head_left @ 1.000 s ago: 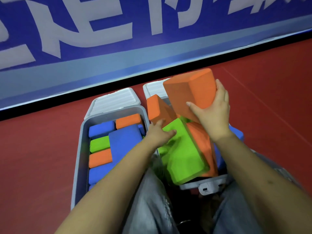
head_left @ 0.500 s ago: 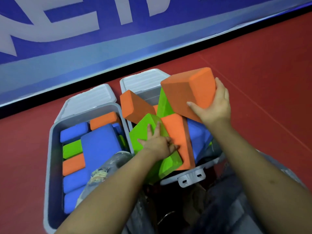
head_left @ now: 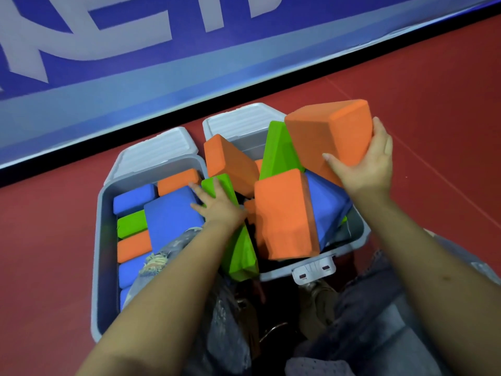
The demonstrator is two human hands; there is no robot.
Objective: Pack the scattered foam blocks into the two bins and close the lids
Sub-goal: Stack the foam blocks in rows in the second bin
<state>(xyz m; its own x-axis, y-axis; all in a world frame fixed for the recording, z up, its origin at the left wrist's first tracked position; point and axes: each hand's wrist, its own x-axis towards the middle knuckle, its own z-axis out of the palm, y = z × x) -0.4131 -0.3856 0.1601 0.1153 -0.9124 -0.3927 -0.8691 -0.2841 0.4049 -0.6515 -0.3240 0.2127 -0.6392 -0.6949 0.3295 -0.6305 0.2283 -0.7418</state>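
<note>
1. A person's right hand (head_left: 363,164) grips an orange foam block (head_left: 329,134) above the right bin (head_left: 360,234), where tilted blocks pile past the rim.
2. The left hand (head_left: 217,204) rests fingers-spread on a green block (head_left: 238,251) between the 2 bins; the left bin (head_left: 99,240) lies packed flat.
3. Risk: adding the orange block could topple the heap, and neither lid (head_left: 244,123) would likely shut.

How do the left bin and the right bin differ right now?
The blocks in the left bin lie flat below its rim; those in the right bin stand tilted and jut above its rim. No hand holds a left-bin block; the left hand rests on a green block at the right bin, and the right hand grips an orange block above it. Both are grey, lids open.
</note>
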